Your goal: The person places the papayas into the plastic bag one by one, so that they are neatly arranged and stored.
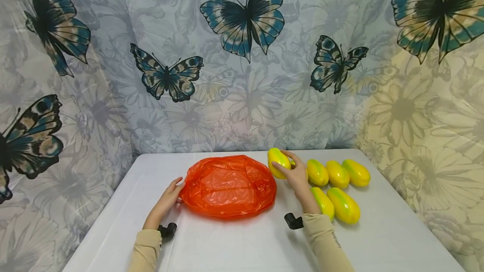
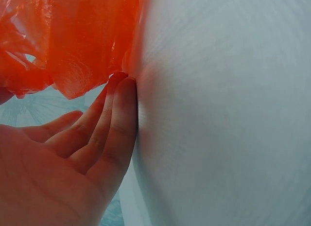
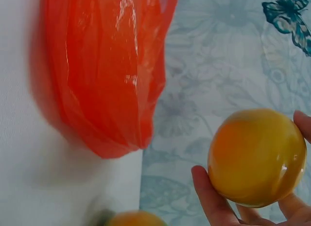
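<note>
A red plastic bag [image 1: 227, 188] lies spread on the table, its mouth facing up. My left hand [image 1: 169, 198] is at the bag's left edge. In the left wrist view, the fairly straight fingers [image 2: 125, 107] reach the bag's lower edge near the tabletop. My right hand [image 1: 296, 175] holds a yellow-green mango [image 1: 277, 160] above the table, by the bag's right end. The right wrist view shows the fingers and thumb around this mango [image 3: 257, 158], with the bag [image 3: 104, 75] apart from it. Part of another mango shows behind the right hand.
Several more mangoes stand to the right: a back group [image 1: 338, 174] and two nearer ones, one [image 1: 344, 205] beside another [image 1: 322, 205] partly behind the right forearm. The white table [image 1: 230, 247] ends at a butterfly-patterned cloth backdrop [image 1: 245, 116].
</note>
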`<act>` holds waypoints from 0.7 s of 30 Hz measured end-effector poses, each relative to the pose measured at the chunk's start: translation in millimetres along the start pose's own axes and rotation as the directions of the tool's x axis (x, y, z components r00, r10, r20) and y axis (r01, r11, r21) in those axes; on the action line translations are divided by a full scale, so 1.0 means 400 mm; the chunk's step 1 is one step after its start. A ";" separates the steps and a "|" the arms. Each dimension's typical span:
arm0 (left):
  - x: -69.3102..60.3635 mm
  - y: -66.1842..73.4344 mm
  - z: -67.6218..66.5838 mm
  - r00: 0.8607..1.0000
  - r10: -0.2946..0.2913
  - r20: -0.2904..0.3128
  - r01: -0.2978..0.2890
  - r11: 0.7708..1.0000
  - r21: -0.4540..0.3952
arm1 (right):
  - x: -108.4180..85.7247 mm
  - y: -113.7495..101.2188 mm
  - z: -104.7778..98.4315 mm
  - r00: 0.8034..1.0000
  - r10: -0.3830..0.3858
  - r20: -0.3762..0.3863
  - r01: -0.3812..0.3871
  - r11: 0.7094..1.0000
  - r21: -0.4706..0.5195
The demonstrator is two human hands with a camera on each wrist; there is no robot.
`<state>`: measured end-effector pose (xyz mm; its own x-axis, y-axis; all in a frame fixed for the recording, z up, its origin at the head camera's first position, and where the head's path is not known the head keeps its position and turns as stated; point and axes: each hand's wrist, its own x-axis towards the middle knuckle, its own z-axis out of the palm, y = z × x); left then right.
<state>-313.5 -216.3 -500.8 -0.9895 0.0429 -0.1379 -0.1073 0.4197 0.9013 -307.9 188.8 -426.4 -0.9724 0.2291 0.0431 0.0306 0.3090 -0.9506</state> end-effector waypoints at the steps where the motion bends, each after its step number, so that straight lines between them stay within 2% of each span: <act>1: -0.001 -0.001 0.000 1.000 0.004 -0.001 -0.004 1.000 -0.004 | -0.001 -0.002 0.006 1.000 0.002 0.003 -0.002 1.000 -0.002; 6: -0.004 -0.004 -0.002 1.000 0.012 -0.006 -0.012 1.000 -0.022 | -0.004 -0.008 0.031 1.000 0.016 0.025 -0.017 1.000 0.027; 14: -0.004 -0.005 -0.001 1.000 0.013 -0.012 -0.014 1.000 -0.019 | -0.009 -0.016 0.066 0.999 -0.003 0.050 0.000 0.997 0.072; 21: -0.004 -0.001 -0.004 1.000 0.009 -0.001 -0.009 1.000 -0.006 | -0.007 -0.034 0.110 0.998 -0.026 0.060 0.022 0.998 0.061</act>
<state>-311.8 -217.9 -500.4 -0.9905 0.0461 -0.1294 -0.0990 0.4142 0.9048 -315.5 143.5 -427.0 -0.9851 0.1650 0.0490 -0.0050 0.2573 -0.9663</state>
